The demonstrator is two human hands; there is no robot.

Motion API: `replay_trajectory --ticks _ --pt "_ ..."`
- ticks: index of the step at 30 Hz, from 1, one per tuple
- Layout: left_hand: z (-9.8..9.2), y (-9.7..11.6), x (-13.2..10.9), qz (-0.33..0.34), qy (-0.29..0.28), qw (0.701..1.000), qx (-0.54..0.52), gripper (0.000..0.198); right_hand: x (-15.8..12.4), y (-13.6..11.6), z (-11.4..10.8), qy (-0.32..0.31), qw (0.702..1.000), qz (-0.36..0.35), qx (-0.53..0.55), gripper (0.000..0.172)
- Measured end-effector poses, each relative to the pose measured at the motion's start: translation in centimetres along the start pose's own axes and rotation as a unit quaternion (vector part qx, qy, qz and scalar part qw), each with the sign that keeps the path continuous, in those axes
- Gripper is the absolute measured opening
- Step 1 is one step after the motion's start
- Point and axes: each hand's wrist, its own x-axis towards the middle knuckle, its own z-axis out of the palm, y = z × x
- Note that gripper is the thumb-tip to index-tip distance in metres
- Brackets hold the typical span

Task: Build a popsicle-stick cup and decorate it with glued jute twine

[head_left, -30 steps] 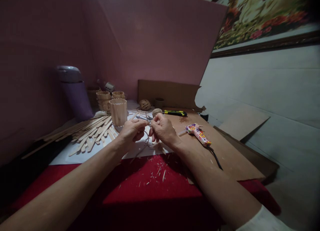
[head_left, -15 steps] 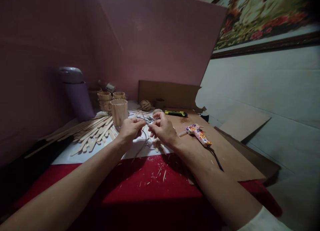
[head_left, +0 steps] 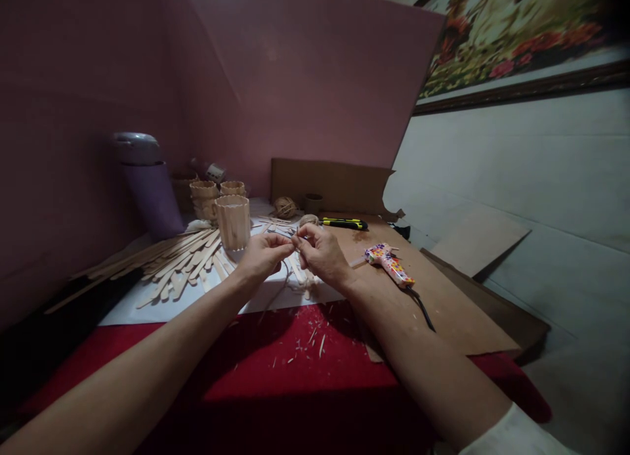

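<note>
Head cam has left hand and right hand meeting fingertip to fingertip, each grip pinched on a thin cord dangling down between them toward the surface.

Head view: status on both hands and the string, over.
Hands: left hand and right hand both pinch the string, fingertips together. It hangs toward the white sheet. Beside them: glue gun right, stick cup left, untouched.

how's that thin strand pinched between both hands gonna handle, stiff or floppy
Probably floppy: the strand sags in a loop below the left hand and right hand. Likely very light, since fingertip pinches alone hold it. It looks thin, so it may slip unless pinched firmly.
</note>
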Motion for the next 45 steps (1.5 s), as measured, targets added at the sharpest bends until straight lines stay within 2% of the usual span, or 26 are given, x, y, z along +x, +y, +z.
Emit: replay_trajectory --ticks 6,11,16,22,28,31,36,41,45 --pt "-0.2 0.5 -0.4 -0.009 -0.031 0.997 -0.074 0.022 0.3 0.9 -0.2 -0.003 0.999 -0.032 0.043 0.015" --pt "-0.1 0.8 -0.6 -0.035 -0.040 0.997 -0.060 0.014 0.2 0.7 -0.3 -0.007 0.998 -0.030 0.057 0.017" --pt "-0.2 0.7 -0.5 -0.034 -0.052 0.996 -0.065 0.013 0.2 0.5 -0.3 -0.003 0.996 -0.038 0.079 0.019" --pt "-0.2 0.4 -0.3 -0.029 -0.042 0.995 -0.084 0.022 0.1 0.4 -0.3 -0.003 0.998 0.000 0.069 0.020" --pt "-0.5 0.4 -0.1 -0.020 -0.017 0.997 -0.076 0.026 0.0 0.3 0.0 -0.053 0.993 0.035 0.094 0.018" --pt "-0.5 0.3 -0.1 -0.014 -0.011 0.997 -0.078 0.025 -0.2 0.1 0.0 -0.051 0.993 0.025 0.105 0.015" --pt "-0.3 0.3 -0.1 -0.006 -0.001 0.996 -0.087 0.023 -0.6 -0.2 -0.1 -0.034 0.997 -0.020 0.065 0.015" --pt "-0.1 0.6 -0.4 -0.003 -0.002 0.996 -0.093 0.016 -0.2 -0.4 -0.1 -0.057 0.985 0.044 0.155 0.013" --pt "-0.1 0.8 -0.6 -0.012 0.003 0.995 -0.100 0.008 -0.1 -0.7 -0.3 -0.054 0.980 0.072 0.179 0.013"
